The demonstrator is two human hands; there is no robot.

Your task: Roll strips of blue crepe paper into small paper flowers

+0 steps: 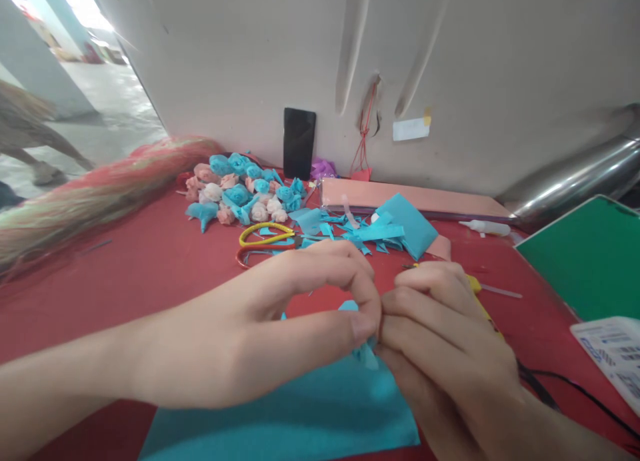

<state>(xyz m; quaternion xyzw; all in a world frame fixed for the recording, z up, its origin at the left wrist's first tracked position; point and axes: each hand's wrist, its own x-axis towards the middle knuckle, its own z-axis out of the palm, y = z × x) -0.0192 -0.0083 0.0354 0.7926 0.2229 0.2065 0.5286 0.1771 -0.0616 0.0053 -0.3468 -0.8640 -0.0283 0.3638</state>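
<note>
Blue paper (369, 358) sits in the left hand (250, 334), fingers (369, 293) pinched together; the right hand (455, 341) curls, its hold hidden.

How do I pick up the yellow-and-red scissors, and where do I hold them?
Grip the scissors by their handle loops, probably best from the left. The loops lie leftmost on the red table, while the other end runs right into blue scraps that partly hide it.

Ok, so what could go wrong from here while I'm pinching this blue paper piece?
The blue paper piece could tear or crumple in your left hand. The black phone leaning on the grey panel might slip if bumped. Loose blue paper scraps could scatter if brushed.
</note>
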